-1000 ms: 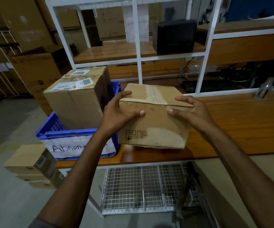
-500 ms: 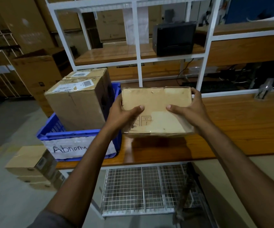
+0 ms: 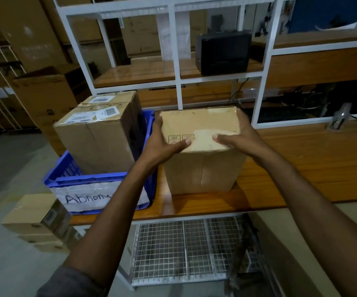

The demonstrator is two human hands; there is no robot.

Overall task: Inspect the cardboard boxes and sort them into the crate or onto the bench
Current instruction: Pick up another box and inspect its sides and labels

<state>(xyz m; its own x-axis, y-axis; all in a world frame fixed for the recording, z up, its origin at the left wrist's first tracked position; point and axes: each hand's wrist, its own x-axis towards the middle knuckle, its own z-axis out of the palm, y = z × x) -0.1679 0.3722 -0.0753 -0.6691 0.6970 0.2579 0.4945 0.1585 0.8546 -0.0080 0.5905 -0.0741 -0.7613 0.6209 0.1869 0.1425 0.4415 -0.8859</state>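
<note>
In the head view, a plain brown cardboard box is gripped near its top, just right of the blue plastic crate. The left hand is curled round its left edge and the right hand round its right edge, with thumbs laid on top. The crate is set on a long wooden bench. Inside the crate, a bigger taped brown box with white labels is seen.
</note>
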